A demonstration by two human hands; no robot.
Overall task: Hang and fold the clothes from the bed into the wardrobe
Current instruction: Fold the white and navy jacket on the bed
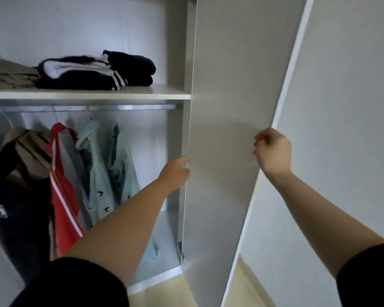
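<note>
The wardrobe (177, 63) stood open, and the clothes were already inside it. On its shelf (142, 93) lay a folded dark navy garment (102, 73) with white stripes, a white layer showing between its folds, and just to the left of it, touching, a folded olive-grey piece (7, 77) cut off by the picture's edge. Below the shelf ran a metal rail (120, 107), and from it hung, left to right, a dark garment (18, 185) with a tan and striped part at its shoulder, a red garment (63, 191) with white stripes, and a pale green shirt (111, 169) printed with small dark shapes. The hanging pieces pressed close against one another, the red one overlapping the dark one.

The wardrobe door (226, 129) stood swung out to the right of the opening, its inner face toward the camera. The left hand (175, 171) reached to the door's hinge-side edge, its fingers curled round that edge with the fingertips hidden behind it. The right hand (273, 149) was at the door's outer edge, fingers bent inward in a loose curl against the inner face; whether they actually pinched the edge could not be told. Both forearms were bare, with black sleeves (75, 284) at the near end.

A white wall (346, 107) rose right of the door, and a pale wooden floor (164, 293) showed below.
</note>
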